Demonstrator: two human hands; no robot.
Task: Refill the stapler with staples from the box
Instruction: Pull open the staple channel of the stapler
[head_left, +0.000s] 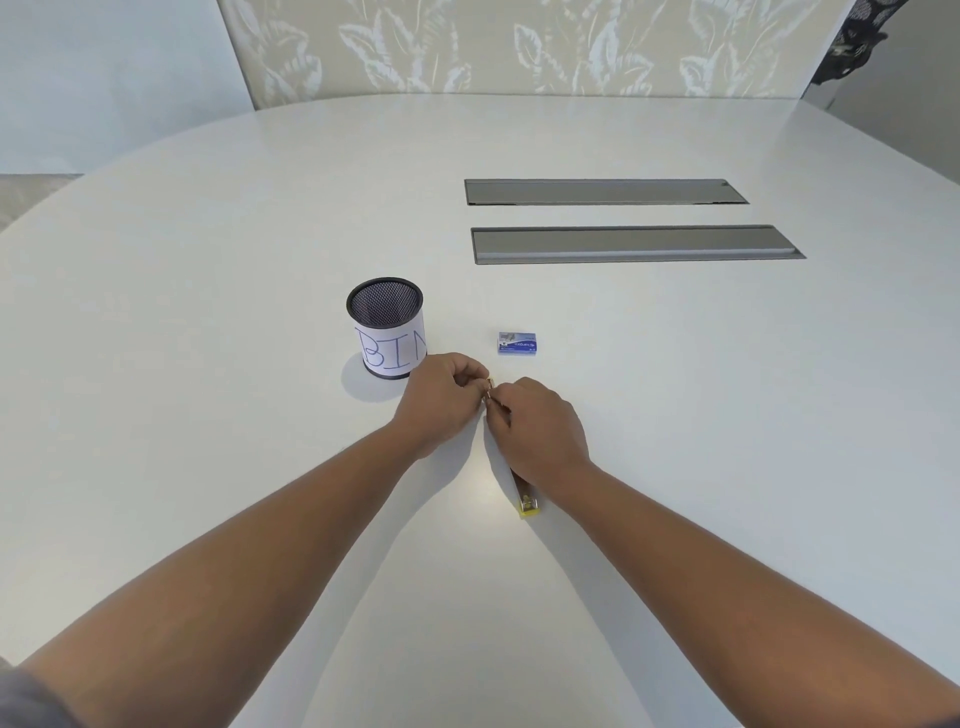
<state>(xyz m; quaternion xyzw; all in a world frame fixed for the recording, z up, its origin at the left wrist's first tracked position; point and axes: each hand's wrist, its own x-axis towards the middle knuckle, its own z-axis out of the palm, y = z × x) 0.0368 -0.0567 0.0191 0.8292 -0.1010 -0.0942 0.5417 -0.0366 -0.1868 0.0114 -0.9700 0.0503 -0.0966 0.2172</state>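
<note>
A white table (675, 415) fills the view, with leaf-patterned wallpaper behind it.

The stapler (525, 501) lies near the middle of the table, mostly hidden under the right hand (535, 431). Only its yellow near end shows, at about 6 o'clock from that hand, so the body seems to run from there away toward 12 o'clock. The right hand lies over it with fingers curled down around its far part, probably to keep it steady and perhaps open. Whether the magazine is open cannot be seen.

The left hand (441, 402) meets it from 9 o'clock, fingertips pinched on something small and metallic at the stapler's far end. It may be a strip of staples or the stapler's own tip, but it is too small to tell. Bringing both hands together there fits a fiddly loading step that needs one hand to hold and one to feed.

The box (517, 343) sits flat and apart at 12 o'clock from the hands, within easy reach and apparently closed.

At 10 o'clock stands a mesh cup (385, 327) labelled BIN, just beside the left hand. Two grey panels (623, 218) lie well beyond, toward 1 o'clock.
</note>
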